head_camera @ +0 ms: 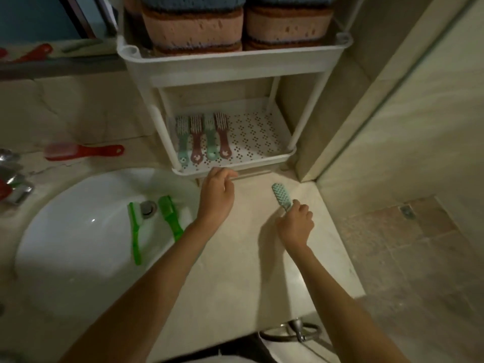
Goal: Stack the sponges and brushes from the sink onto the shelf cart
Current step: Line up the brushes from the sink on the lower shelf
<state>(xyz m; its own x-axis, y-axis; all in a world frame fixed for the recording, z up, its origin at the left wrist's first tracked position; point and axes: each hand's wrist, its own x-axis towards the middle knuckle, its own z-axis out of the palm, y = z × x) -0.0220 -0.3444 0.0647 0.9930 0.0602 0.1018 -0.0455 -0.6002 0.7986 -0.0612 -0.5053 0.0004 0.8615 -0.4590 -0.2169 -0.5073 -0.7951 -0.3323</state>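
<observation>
Nearest, the right hand [294,224] grasps a teal brush [281,196] by the end of its handle. The head points toward the cart [146,100], above the counter [235,271] and short of the shelf. The left hand [217,191] is loosely curled with nothing in it, just at the front rim of the lower tray [262,159]; contact with the rim cannot be confirmed.

To the left, the sink [65,244] holds two green brushes [170,218], one on either side of the drain.

Further back, four brushes [201,137] lie side by side on the tray's left half. A red brush [83,151] lies on the counter behind the sink. Sponges [191,27] sit stacked on the upper tray [235,61].

Risks noted:
- Held so far back, the brush head may dip and catch the tray lip.
- A careless slide inward could knock the row askew.
- The overhanging upper tray leaves little headroom.
- The cart looks light, so a bump may shift it unless the free hand steadies it.
</observation>
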